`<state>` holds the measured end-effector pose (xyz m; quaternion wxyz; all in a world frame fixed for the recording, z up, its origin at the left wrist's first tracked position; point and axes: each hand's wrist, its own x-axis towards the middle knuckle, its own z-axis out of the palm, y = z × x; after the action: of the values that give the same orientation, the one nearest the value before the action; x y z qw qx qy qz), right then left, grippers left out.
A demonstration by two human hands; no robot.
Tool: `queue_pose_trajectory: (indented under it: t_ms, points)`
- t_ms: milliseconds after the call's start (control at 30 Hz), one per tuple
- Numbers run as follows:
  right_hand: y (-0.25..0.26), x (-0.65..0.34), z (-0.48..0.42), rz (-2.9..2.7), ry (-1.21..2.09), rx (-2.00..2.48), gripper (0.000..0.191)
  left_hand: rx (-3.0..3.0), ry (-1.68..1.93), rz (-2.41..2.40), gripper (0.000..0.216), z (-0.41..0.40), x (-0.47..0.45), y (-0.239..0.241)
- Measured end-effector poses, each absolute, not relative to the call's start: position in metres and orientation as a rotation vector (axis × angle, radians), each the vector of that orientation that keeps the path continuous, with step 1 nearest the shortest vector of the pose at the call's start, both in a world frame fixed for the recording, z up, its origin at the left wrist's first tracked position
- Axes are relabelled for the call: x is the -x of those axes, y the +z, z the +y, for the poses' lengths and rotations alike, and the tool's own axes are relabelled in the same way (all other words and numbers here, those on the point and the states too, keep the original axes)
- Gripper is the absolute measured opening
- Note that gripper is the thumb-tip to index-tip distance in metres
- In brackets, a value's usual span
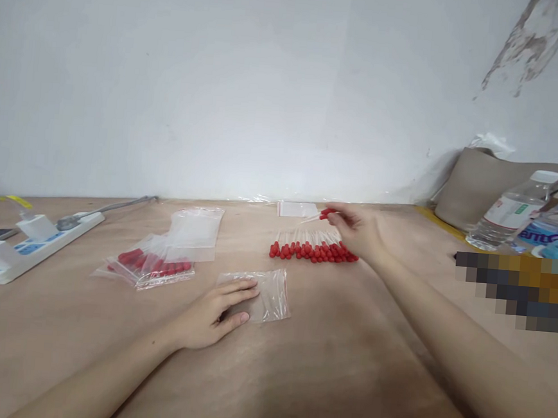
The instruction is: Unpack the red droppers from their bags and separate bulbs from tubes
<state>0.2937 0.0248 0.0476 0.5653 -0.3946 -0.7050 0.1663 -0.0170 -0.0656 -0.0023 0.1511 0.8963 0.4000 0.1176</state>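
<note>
My left hand point(217, 312) lies flat on a clear zip bag point(270, 298), its fingers stretched out and a little apart. The bag rests on the tabletop and looks flat. Farther off to the right, my right hand point(354, 231) is closed in a pinch on a few red-tipped sticks point(327, 213), their pale stems pointing left. How many it holds is hard to make out. Just below that hand lies a row of red-tipped white sticks point(304, 251), red ends towards me. My right hand partly covers the row's right end.
On the left, filled bags of red-tipped sticks point(172, 268) lie beside a stack of clear bags point(195, 231). A white paper or bag point(298, 209) lies near the wall. A power strip point(59, 237) sits far left; a water bottle point(513, 211) stands at right.
</note>
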Motion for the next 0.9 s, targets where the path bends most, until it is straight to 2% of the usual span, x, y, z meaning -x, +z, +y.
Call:
queue_pose_trajectory:
  t_ms: [133,233,400,667,900]
  points:
    - [0.023,-0.258,0.044,-2.075,-0.030,0.915,0.033,-2.582,0.350,1.145,0.044,-0.066,0.017,-0.002]
    - [0.005,-0.238,0.052,-2.234,-0.158,0.911,0.038,-2.578,0.384,1.120,0.044,-0.066,0.017,-0.002]
    - [-0.003,-0.222,0.048,-2.254,-0.212,1.051,0.031,-2.581,0.392,1.109,0.043,-0.067,0.016,-0.001]
    - [0.007,-0.237,0.045,-1.836,-0.125,1.251,0.022,-2.597,0.406,1.092,0.043,-0.066,0.015,0.000]
    - [0.000,-0.245,0.031,-2.009,-0.187,1.324,0.020,-2.597,0.418,1.084,0.043,-0.065,0.016,-0.002]
